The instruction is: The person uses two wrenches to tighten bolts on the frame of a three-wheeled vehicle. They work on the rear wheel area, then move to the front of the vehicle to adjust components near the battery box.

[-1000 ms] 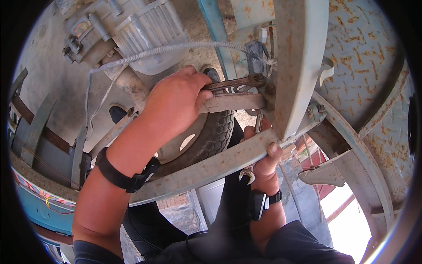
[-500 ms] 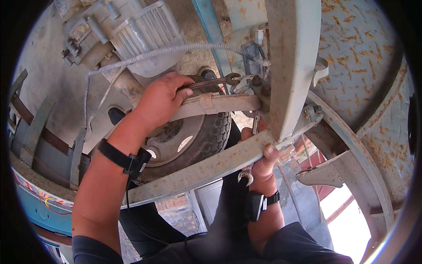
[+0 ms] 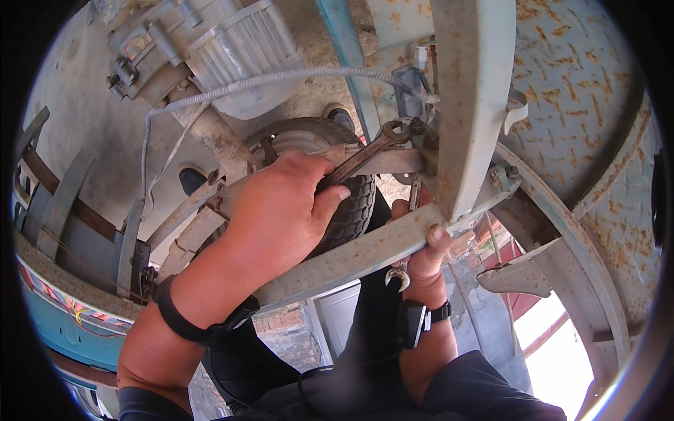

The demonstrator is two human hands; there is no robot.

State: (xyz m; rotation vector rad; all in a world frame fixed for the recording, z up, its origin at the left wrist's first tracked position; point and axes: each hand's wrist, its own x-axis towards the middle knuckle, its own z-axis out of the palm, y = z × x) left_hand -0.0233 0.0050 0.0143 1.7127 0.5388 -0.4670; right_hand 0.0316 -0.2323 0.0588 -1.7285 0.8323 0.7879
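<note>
My left hand [image 3: 284,203] is closed around the handle of a rusty open-end wrench [image 3: 365,156], above a flat leaf spring [image 3: 394,163]. The wrench's open jaw lies just left of a bolt [image 3: 417,128] at the spring's end, beside the upright beam; whether they touch, I cannot tell. My right hand [image 3: 427,263] reaches up from under the lower frame rail [image 3: 351,258], its thumb against the rail's edge. In that hand is a second wrench [image 3: 398,279], its bright open jaw below the rail and its shank [image 3: 415,189] showing above. The rail hides its middle and some fingers.
A rusty pale upright beam [image 3: 470,105] stands right of the bolt. Behind my left hand is a tyre [image 3: 351,214]. A corrugated cable sleeve [image 3: 281,78] crosses in front of a finned metal housing [image 3: 242,56]. Rusted tread plate [image 3: 569,91] fills the upper right.
My left hand has moved right and lower in the picture, tilting its wrench more steeply and bringing the jaw closer to the bolt. My right hand keeps its place at the rail.
</note>
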